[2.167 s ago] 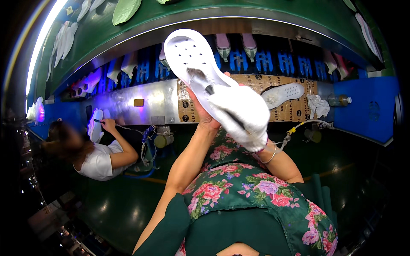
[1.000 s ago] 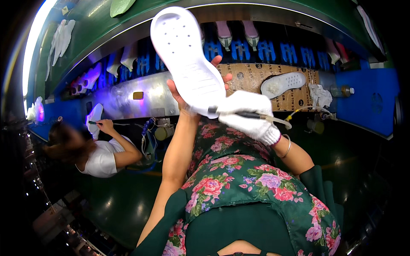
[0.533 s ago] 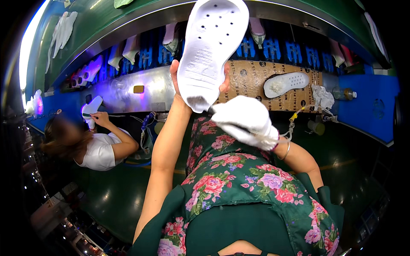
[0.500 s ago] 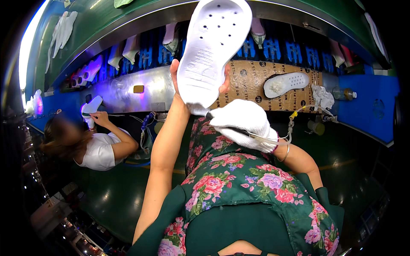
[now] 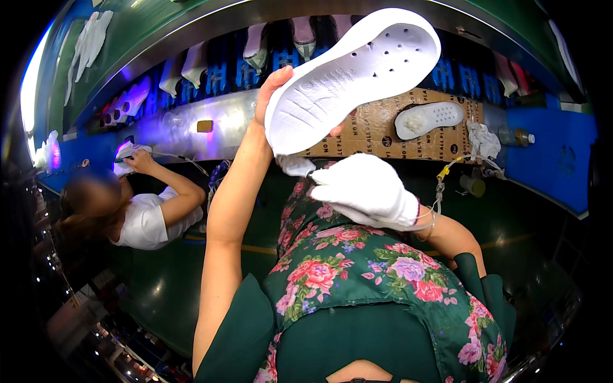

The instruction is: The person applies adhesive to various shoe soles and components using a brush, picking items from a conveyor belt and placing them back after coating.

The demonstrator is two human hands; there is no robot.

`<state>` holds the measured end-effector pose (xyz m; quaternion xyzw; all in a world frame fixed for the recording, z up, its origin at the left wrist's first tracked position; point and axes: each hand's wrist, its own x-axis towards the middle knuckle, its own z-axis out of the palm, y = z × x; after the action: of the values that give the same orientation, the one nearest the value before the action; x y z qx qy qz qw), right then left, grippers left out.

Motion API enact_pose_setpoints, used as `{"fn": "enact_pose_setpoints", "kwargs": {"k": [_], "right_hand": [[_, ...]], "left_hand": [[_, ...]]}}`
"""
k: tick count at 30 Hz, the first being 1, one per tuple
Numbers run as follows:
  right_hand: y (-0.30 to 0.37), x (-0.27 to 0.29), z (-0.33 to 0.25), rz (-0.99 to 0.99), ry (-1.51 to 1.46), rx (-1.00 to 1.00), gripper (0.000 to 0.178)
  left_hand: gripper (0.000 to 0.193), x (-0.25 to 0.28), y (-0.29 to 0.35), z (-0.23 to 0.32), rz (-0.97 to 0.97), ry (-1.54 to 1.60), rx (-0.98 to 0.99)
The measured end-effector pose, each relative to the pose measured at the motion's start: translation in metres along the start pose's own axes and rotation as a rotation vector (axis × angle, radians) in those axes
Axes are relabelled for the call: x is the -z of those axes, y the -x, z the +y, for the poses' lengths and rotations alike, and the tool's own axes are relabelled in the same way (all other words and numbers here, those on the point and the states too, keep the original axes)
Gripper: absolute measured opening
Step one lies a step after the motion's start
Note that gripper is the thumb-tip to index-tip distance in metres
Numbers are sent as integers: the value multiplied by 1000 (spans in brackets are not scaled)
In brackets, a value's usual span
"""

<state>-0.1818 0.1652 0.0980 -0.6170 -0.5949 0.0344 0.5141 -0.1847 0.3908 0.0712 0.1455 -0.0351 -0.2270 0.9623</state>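
My bare left hand point(image 5: 272, 92) is closed round a white shoe sole point(image 5: 325, 86), its hollow inner face with small holes turned up. The thumb lies on the sole's left edge and a fingertip shows at its right edge. In a white knitted glove, my right hand point(image 5: 367, 188) is closed on a brush point(image 5: 295, 165) with a whitish head and a dark collar. The brush head is just below the heel end of the sole; whether they touch I cannot tell. The glove hides the brush handle, and a thin clear tube point(image 5: 434, 220) runs by the wrist.
Brown cardboard point(image 5: 377, 131) covers part of the metal bench and carries another sole point(image 5: 429, 121) with a whitish clump. Crumpled white cloth point(image 5: 484, 140) and a bottle point(image 5: 516, 137) are on the right. Shoe uppers point(image 5: 255, 48) stand along a blue rack behind. A co-worker point(image 5: 150, 217) works at left.
The sole has turned clockwise, its toe end swinging right and its heel staying near the same place. My gloved hand and brush have shifted slightly left.
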Motion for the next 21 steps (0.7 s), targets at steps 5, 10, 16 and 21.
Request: {"fn": "enact_pose_setpoints", "kwargs": {"k": [5, 10, 16, 21], "right_hand": [[-12, 17, 3, 131, -186, -272, 20], [-10, 2, -6, 69, -193, -164, 20], [-5, -1, 3, 264, -289, -459, 18], [-1, -3, -5, 236, -462, -552, 16]], "left_hand": [[86, 1, 10, 1, 45, -92, -40], [92, 14, 2, 4, -195, -164, -64], [107, -5, -2, -4, 46, -157, -218], [100, 6, -6, -1, -158, -93, -208]]}}
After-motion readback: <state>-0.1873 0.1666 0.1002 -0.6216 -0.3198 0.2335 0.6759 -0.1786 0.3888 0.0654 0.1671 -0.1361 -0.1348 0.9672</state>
